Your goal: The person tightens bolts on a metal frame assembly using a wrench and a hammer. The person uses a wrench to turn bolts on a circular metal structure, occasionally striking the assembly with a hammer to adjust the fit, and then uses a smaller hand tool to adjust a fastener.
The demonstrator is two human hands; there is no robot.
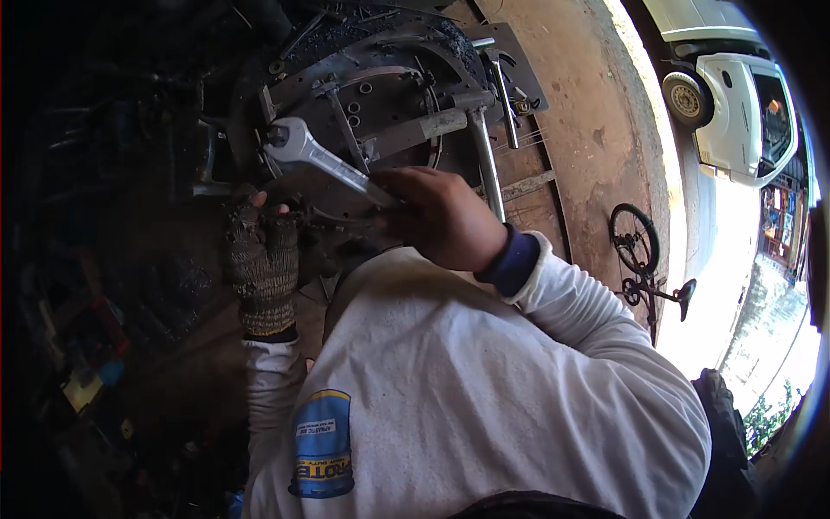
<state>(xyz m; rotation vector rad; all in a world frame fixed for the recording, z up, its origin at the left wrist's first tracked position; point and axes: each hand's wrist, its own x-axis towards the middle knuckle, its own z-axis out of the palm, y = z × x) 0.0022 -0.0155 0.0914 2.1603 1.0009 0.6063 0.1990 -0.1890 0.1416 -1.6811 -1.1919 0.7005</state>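
Note:
My right hand [445, 216], bare below a dark blue cuff, is wrapped around the shank of a large silver open-end wrench [333, 166]. The wrench's jaw lies over a dark, round-ended part at the left edge of a metal workbench plate [393, 112]; whether it grips that part I cannot tell. Lower left, my left hand [264, 251] wears a dirty knitted glove with bare fingertips. Its fingers are curled at a dark metal piece beside the plate's near edge, and shadow hides what they hold.
Rings [366, 88], bars and a metal tube [487, 164] lie on or by the plate. A hammer-like tool [503, 95] rests at its right. Dark metal clutter fills the left. A bicycle [635, 251] and a white truck [739, 112] stand at the right.

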